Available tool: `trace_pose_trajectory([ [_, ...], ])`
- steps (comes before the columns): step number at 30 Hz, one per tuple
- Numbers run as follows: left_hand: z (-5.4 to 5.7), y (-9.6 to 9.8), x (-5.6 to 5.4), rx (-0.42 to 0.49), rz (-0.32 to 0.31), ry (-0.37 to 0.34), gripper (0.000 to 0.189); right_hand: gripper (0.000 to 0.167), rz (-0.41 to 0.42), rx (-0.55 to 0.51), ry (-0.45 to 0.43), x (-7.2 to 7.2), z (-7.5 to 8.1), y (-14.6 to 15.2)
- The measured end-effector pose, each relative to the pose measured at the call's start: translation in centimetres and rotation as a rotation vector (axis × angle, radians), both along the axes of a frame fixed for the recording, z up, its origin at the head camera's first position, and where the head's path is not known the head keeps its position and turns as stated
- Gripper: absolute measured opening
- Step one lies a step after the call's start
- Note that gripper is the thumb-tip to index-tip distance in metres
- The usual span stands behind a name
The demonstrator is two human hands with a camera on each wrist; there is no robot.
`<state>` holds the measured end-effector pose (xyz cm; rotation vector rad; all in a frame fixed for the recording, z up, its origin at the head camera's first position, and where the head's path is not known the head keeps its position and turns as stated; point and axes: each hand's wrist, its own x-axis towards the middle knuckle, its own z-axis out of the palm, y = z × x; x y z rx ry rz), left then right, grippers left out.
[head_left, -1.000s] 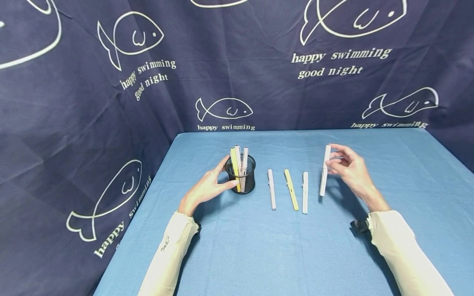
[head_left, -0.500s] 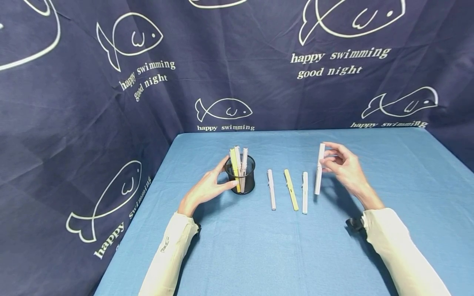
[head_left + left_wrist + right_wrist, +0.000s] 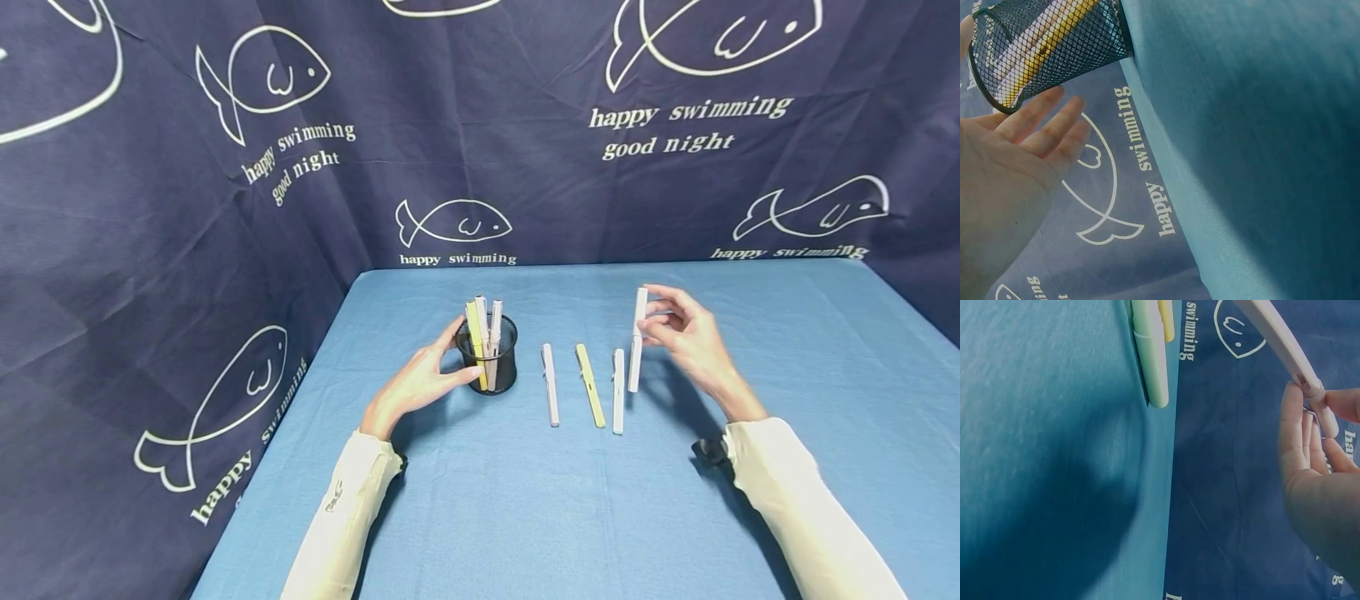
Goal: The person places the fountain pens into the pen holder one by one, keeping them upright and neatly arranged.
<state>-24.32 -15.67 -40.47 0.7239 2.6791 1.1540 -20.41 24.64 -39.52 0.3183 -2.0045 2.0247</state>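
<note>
A black mesh pen holder [image 3: 507, 371] stands left of centre in the head view, with a yellow pen [image 3: 474, 325] and two pale pens [image 3: 497, 317] upright inside. My left hand [image 3: 423, 379] holds it from the left, thumb at its front and index finger on its far side. The left wrist view shows the other fingers [image 3: 1047, 128] extended beside the mesh. Between thumb and fingers my right hand [image 3: 693, 342] pinches a whitish capped pen [image 3: 637, 337], nearly upright above the cloth. Its cap end is in the grip, as the right wrist view shows.
Between the hands lie a pale pinkish pen [image 3: 551, 387], a yellow pen [image 3: 591, 387] and a white pen [image 3: 618, 392] on the blue cloth [image 3: 525, 508]. A dark fish-print curtain [image 3: 555, 183] rises behind and to the left.
My right hand has moved left with the pinched pen, bringing it close to the white pen on the cloth. The pen has become more upright. My left hand and the pen holder stay put.
</note>
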Motion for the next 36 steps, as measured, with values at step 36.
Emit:
trace_pose_trajectory([
  [36,0.0,-0.1,-0.2,0.023,-0.009,-0.017,0.095,0.053,0.017,0.043,0.033,-1.6,0.8,-3.6],
])
